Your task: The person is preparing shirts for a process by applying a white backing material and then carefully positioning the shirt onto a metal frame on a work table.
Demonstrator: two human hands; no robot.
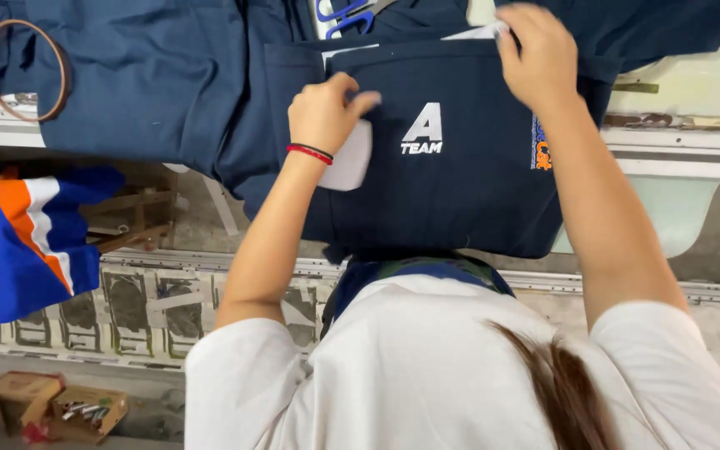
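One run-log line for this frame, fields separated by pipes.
left hand pressing navy garment, white card beneath | right hand gripping garment's top edge | blue scissors beyond

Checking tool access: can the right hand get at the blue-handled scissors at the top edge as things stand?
Probably yes. The right hand rests on the top edge of the dark blue garment, and the blue-handled scissors lie on fabric just beyond that edge toward the left hand's side, handles uncovered. Nothing lies between.
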